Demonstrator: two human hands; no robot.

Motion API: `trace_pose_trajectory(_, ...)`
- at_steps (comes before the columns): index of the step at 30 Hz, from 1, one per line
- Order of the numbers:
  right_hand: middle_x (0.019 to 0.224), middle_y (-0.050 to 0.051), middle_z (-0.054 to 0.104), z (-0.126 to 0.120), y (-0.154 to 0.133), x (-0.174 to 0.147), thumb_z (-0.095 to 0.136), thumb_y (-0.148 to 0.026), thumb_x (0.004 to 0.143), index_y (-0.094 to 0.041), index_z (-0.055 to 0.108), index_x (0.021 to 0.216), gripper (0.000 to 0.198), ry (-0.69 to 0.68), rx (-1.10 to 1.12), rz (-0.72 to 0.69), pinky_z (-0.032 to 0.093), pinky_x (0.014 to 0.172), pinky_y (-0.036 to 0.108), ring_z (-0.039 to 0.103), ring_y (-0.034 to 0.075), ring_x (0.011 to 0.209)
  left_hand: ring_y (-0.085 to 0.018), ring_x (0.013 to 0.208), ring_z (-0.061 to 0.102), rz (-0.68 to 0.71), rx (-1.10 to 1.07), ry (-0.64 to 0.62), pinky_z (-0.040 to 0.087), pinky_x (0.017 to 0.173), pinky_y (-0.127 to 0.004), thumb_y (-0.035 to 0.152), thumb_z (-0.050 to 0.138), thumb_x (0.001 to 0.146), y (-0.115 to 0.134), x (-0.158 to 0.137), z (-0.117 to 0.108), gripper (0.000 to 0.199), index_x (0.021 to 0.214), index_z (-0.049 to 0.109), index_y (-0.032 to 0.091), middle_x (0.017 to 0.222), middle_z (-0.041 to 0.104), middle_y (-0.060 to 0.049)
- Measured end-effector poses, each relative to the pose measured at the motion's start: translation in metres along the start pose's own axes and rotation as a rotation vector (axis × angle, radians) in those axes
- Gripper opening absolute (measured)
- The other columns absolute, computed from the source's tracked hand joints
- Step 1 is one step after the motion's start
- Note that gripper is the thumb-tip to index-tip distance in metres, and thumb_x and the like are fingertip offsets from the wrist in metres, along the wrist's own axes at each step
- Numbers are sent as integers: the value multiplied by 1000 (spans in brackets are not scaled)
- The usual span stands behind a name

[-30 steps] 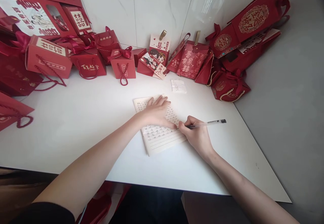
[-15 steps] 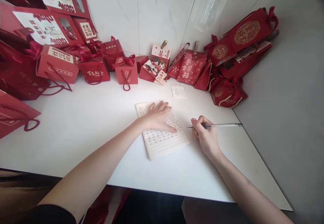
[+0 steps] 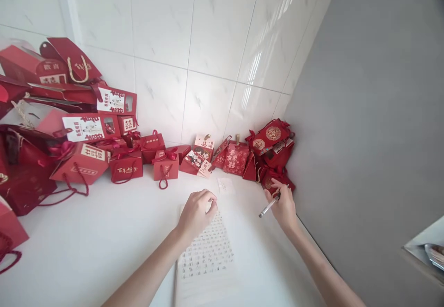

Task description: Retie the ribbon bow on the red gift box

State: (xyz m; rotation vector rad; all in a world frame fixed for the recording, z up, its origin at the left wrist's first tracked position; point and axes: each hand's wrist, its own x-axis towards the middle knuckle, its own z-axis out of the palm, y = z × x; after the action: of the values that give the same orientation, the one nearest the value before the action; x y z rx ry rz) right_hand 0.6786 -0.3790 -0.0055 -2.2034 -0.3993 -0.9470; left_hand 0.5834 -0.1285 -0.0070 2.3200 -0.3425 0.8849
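Observation:
My left hand is above the upper part of a lined notebook, its fingers curled in toward the thumb with nothing visible in the gap between them. Rows of handwritten numbers fill much of the page. Farther right, my right hand grips a pen with a clear barrel, one end of which sticks out toward the lower left. Just beyond that hand lies a red gift box with a rope handle, partly covered by the fingers. A small white paper packet rests between the two hands.
Red gift boxes line the back of the white table, with a taller pile of red boxes and bags at left. More boxes lean in the right corner against a grey panel. White tiles rise behind.
The view has tilted up. My left hand has lifted from lying spread on the page and curled its fingers. My right hand has moved toward the corner boxes, turning the pen.

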Motion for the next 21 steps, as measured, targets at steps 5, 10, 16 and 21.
trace_pose_trajectory(5,96,9,60,9,11,65,52,-34,76,-21,46,85,17,-120,-121,-32,43,75,36,55,24,86,-14,65,54,172,-6,103,44,65,-29,9,42,76,4,-4,-3,14,70,50,19,66,58,0)
trace_pose_trajectory(10,78,6,57,35,-1,112,57,-24,75,-20,48,79,11,-171,-209,-27,41,72,33,54,24,81,-14,63,50,248,-35,168,43,62,-29,9,42,75,6,-6,-6,13,70,49,19,66,57,-1)
trace_pose_trajectory(16,95,17,53,39,-11,170,51,-21,82,-12,45,99,21,61,-299,114,38,75,35,50,29,92,-15,62,48,242,-43,137,42,59,-27,8,42,74,4,-8,-2,12,72,47,18,65,55,-1)
trace_pose_trajectory(21,101,17,50,38,-22,197,54,-21,81,-13,46,102,23,156,-326,168,37,78,36,48,29,96,-15,60,48,257,-42,134,42,57,-28,7,42,72,3,-11,7,13,71,45,19,65,55,-1)
